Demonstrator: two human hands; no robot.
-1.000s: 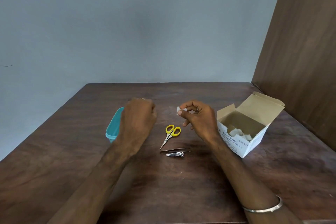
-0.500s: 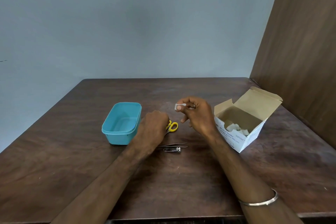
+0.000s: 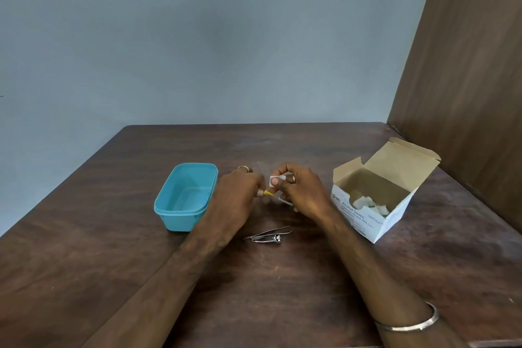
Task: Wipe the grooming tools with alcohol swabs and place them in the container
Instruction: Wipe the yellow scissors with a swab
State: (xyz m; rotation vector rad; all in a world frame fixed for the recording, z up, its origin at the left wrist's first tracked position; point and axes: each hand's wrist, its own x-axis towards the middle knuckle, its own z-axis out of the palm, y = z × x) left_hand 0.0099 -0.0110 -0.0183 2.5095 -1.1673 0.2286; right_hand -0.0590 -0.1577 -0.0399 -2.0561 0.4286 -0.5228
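I see both hands meeting at the centre of the frame, just above the dark wooden tabletop (image 3: 282, 291). My left hand (image 3: 234, 195) has its grip pressed around the yellow handle of the scissors (image 3: 267, 193); only a sliver of yellow and a short stretch of metal blade show between the hands. From what shows, the long axis runs roughly left to right, handle toward the left, blades pointing right and slightly down under the other hand. My right hand (image 3: 302, 192) pinches a small white alcohol swab (image 3: 275, 179) between thumb and fingers, held just above the scissors; whether it touches the metal I cannot tell.

Lower centre, the tweezers (image 3: 268, 232) lie flat, long axis near horizontal, tips pointing right and a little up. The nail clipper (image 3: 268, 239) lies touching or just beside them on the near side, parallel.

Left of centre stands the teal container (image 3: 186, 198), open, its long axis running away from me.

At the right sits the open cardboard box (image 3: 375, 198), flaps up, white swabs inside. Its front face reads "BD Alcohol Swabs" and "Isopropyl Alcohol 70%"; the smaller print is too fine to read.

A metal bangle (image 3: 409, 322) circles the right wrist at lower right.
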